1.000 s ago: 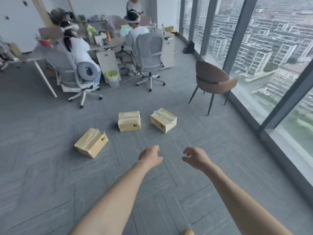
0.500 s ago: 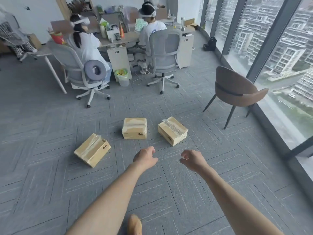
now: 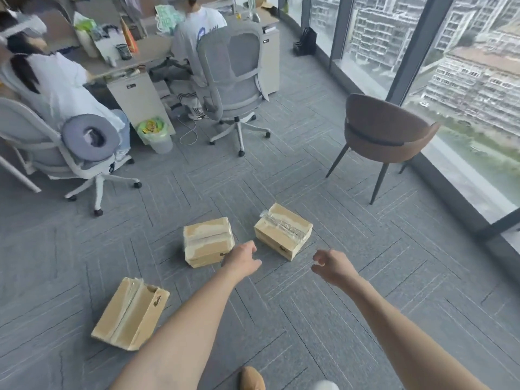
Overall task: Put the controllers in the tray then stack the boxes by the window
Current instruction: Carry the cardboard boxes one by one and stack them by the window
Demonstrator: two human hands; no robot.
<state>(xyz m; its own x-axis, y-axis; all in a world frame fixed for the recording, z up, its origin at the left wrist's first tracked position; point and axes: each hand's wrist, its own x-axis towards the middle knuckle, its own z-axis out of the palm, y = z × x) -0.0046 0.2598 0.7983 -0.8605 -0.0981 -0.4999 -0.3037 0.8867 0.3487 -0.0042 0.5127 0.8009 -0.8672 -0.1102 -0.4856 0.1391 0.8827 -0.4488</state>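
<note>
Three taped cardboard boxes lie apart on the grey carpet: the left box, the middle box and the right box. My left hand reaches forward beside the middle box's near right corner, fingers loosely curled and holding nothing. My right hand hovers a little right of and nearer than the right box, fingers loosely curled, empty. No controllers or tray are in view.
The window wall runs along the right, with a brown chair in front of it. Two people sit in grey office chairs at a cluttered desk ahead. A small bin stands by the desk.
I have moved closer to the boxes, which now lie larger and nearer. Both arms stay stretched forward; my left hand now reaches the middle box's corner.
</note>
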